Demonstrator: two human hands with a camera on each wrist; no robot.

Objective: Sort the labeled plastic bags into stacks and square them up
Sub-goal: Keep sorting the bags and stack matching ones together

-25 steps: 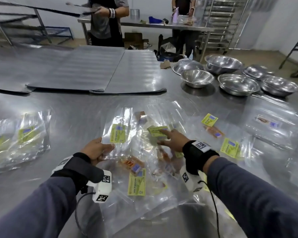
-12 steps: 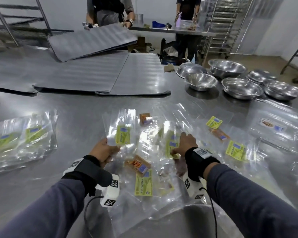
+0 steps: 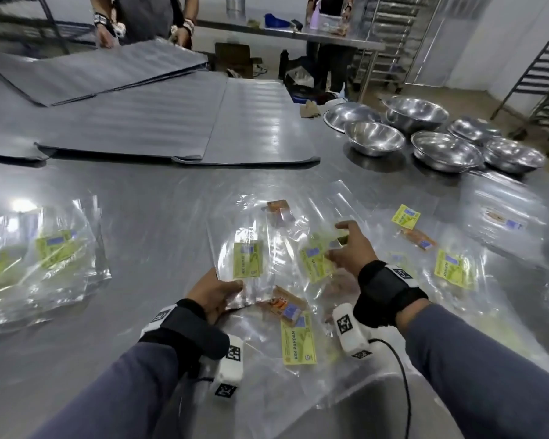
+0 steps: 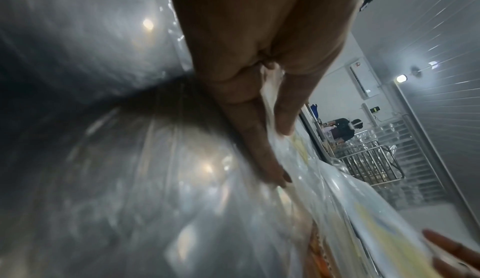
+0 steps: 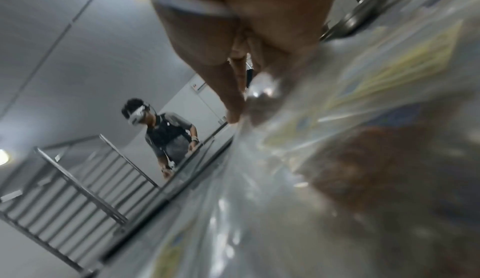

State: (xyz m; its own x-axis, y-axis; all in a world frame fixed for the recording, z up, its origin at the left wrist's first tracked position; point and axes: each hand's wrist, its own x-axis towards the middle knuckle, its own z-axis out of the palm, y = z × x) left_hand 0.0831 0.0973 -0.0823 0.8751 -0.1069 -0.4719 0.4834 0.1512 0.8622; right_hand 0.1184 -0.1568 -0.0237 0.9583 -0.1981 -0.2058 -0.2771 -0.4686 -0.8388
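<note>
The right hand [image 5: 249, 25] fills the top centre of the frame, fingers [image 5: 233, 99] reaching down onto blurred clear bags [image 5: 337, 118] with yellow labels at right. At left centre a person [image 5: 166, 130] in a headset stands behind a rack [image 5: 64, 179].

sleeves [image 3: 133, 384]: grey-blue | wrist straps [image 3: 387, 289]: black | wrist cameras [image 3: 349, 331]: white, tagged

"KEK PANDAN" on green label [image 3: 299, 341] of nearest plastic bag; other labels too blurred to read
</note>
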